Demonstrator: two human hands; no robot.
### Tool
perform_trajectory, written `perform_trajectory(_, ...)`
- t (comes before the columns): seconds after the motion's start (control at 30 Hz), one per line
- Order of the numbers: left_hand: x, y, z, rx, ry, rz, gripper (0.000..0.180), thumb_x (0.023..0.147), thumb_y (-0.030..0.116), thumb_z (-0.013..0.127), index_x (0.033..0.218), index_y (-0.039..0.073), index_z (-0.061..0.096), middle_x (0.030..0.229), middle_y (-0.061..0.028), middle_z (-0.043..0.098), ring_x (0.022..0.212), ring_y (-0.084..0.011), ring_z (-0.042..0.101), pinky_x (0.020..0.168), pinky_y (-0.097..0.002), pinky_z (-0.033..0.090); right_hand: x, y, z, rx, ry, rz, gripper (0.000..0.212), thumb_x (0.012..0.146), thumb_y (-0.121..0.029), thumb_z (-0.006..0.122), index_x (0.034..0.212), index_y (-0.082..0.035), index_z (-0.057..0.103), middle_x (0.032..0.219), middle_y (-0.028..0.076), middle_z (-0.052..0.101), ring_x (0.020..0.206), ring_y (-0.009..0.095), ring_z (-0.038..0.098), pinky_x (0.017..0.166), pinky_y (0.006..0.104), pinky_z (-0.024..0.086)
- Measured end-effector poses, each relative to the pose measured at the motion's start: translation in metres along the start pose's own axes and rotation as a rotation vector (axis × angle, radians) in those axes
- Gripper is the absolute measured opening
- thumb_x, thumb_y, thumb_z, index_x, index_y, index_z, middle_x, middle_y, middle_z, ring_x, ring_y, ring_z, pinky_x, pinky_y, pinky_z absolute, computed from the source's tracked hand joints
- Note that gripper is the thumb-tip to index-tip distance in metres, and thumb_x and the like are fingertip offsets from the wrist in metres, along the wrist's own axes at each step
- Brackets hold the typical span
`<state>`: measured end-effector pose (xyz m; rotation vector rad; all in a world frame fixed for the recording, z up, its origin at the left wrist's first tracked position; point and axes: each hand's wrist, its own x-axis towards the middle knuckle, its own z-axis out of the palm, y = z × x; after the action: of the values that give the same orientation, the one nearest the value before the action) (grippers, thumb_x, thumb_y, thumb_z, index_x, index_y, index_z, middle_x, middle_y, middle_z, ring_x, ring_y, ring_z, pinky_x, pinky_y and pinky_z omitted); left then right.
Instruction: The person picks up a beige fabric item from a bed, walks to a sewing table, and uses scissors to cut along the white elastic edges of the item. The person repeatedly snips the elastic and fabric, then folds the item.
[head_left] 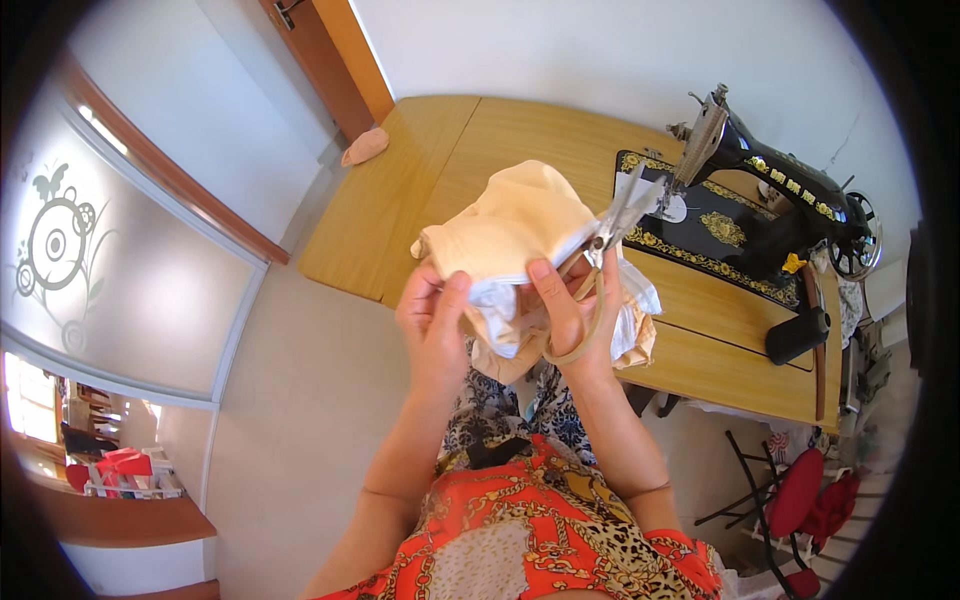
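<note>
I hold a bunched piece of cream and white fabric (pixel 515 235) up in front of me with both hands. My left hand (pixel 435 320) pinches its lower left edge between thumb and fingers. My right hand (pixel 570 310) grips the fabric's right side and also carries a pair of scissors (pixel 610 240), their tan loop handles hooked over my fingers and the metal blades pointing up and to the right. More fabric hangs down below my hands.
A wooden sewing table (pixel 430 170) stands ahead with a black, gold-decorated sewing machine (pixel 780 190) on its right half. A small tan pad (pixel 365 145) lies at the table's far left corner. A red folding stool (pixel 795 490) stands lower right. Frosted glass panel on the left.
</note>
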<state>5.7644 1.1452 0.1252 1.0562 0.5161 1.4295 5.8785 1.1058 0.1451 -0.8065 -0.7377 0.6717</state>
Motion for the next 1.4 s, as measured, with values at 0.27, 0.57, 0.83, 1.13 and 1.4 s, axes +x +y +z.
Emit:
perform_trajectory(0.27,0.073,0.039,-0.089,-0.145,0.186,-0.003,0.008,0.084,0.008,0.051,0.089,0.002,0.049,0.092,-0.0081,0.058,0.086,-0.0160,0.057,0.078,-0.0291,0.046,-0.007,-0.036,-0.032,-0.800,-0.056,-0.176,0.031,0.075,-0.004,0.066,0.101,-0.003,0.050,0.072,0.004,0.054,0.054,0.011,0.046,0.049,0.0247,0.039)
perform_trajectory(0.57,0.081,-0.002,-0.171,0.363,0.437,-0.018,0.030,0.083,0.008,0.053,0.111,0.001,0.045,0.102,-0.0092,0.055,0.099,-0.0201,0.052,0.083,-0.0358,0.044,0.013,-0.044,-0.051,-1.106,-0.202,-0.006,0.039,0.065,-0.009,0.074,0.098,-0.003,0.054,0.079,0.010,0.060,0.050,0.021,0.050,0.049,0.0322,0.041)
perform_trajectory(0.83,0.080,0.029,-0.120,1.319,-0.013,0.257,0.024,0.076,0.005,0.058,0.099,0.003,0.060,0.097,-0.0074,0.059,0.091,-0.0199,0.054,0.077,-0.0316,0.043,0.052,-0.014,-0.040,-1.087,-0.539,-0.055,0.035,0.066,-0.015,0.071,0.097,-0.005,0.057,0.074,0.012,0.062,0.056,0.027,0.056,0.053,0.0345,0.044)
perform_trajectory(1.13,0.172,0.083,-0.074,1.018,0.235,0.769,0.023,0.073,-0.007,0.049,0.084,0.004,0.066,0.085,-0.0062,0.055,0.080,-0.0169,0.054,0.068,-0.0267,0.044,0.150,-0.074,-0.005,-0.865,0.047,-0.591,0.024,0.079,-0.006,0.054,0.103,-0.007,0.054,0.066,0.010,0.057,0.059,0.021,0.055,0.058,0.0320,0.045)
perform_trajectory(1.4,0.110,0.082,-0.077,1.007,0.339,1.255,0.030,0.062,-0.017,0.049,0.080,0.002,0.064,0.086,-0.0079,0.051,0.079,-0.0183,0.051,0.063,-0.0267,0.043,0.073,-0.083,-0.071,-0.901,0.083,-0.559,0.034,0.073,0.004,0.058,0.105,-0.003,0.049,0.083,0.001,0.054,0.070,0.007,0.047,0.064,0.0199,0.040)
